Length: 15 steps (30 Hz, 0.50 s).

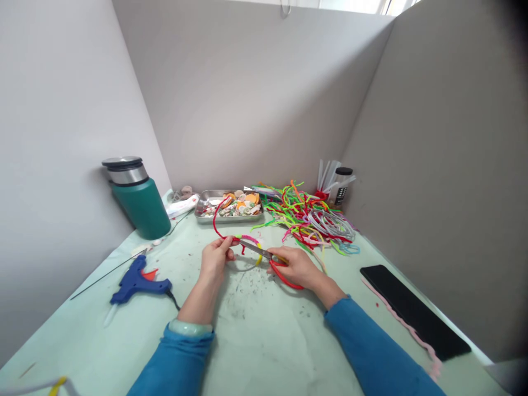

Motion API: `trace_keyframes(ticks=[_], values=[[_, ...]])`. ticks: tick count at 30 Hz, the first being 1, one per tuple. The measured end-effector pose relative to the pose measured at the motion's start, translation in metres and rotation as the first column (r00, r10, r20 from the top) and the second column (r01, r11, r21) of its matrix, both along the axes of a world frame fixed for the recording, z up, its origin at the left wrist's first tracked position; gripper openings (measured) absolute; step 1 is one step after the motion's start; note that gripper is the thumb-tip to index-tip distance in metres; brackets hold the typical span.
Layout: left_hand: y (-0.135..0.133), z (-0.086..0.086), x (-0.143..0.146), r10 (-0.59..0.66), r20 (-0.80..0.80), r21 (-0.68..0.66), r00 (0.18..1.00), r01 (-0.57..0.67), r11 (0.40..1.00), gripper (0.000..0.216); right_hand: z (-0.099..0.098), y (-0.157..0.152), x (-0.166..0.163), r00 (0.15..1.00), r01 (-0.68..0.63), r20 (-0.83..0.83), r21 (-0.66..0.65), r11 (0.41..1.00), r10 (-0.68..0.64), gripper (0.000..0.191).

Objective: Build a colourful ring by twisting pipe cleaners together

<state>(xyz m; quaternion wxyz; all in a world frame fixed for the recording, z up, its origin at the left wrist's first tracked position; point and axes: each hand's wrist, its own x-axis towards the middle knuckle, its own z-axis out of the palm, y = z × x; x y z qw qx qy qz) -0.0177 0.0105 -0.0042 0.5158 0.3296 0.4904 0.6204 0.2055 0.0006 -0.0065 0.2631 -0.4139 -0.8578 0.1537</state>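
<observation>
Pale green table (268, 341), glue gun (138, 281), flask (138, 198), tray (206, 213)

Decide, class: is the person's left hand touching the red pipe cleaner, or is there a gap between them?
Touching. The head view shows the left hand pinching the red pipe cleaner at its fingertips, with the strand looping up from them and no gap visible.

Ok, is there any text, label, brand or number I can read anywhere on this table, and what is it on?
No text can be read.
Small white bottle with black cap: dark print on its label, too small and blurred to read.
Green steel flask, blue glue gun, flat black slab: no markings visible.
</observation>
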Motion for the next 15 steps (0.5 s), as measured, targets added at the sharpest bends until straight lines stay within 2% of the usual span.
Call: trace_keyframes(ticks=[4,8,12,15], values=[[-0.0005,0.0011,-0.0004,-0.028,0.093,-0.001,0.995,0.029,1.0,0.033,0.0024,-0.0007,-0.0017,0.994,-0.047,-0.1,-0.077,0.996,0.039,0.037],[-0.0012,0.0026,-0.0003,-0.043,0.116,-0.002,0.992,0.044,0.999,0.033,0.0041,-0.0002,-0.0012,0.989,-0.059,-0.143,-0.126,0.99,0.041,0.036],[-0.0009,0.0028,0.0003,-0.02,0.032,0.032,0.999,0.019,0.999,0.034,0.0036,-0.0005,-0.0015,0.989,-0.066,-0.138,-0.129,0.989,0.048,0.035],[-0.0004,0.0025,-0.0002,0.031,-0.087,0.058,0.996,-0.026,0.998,0.035,0.0014,-0.0011,-0.0026,0.997,-0.022,-0.079,-0.037,0.999,0.019,0.038]])
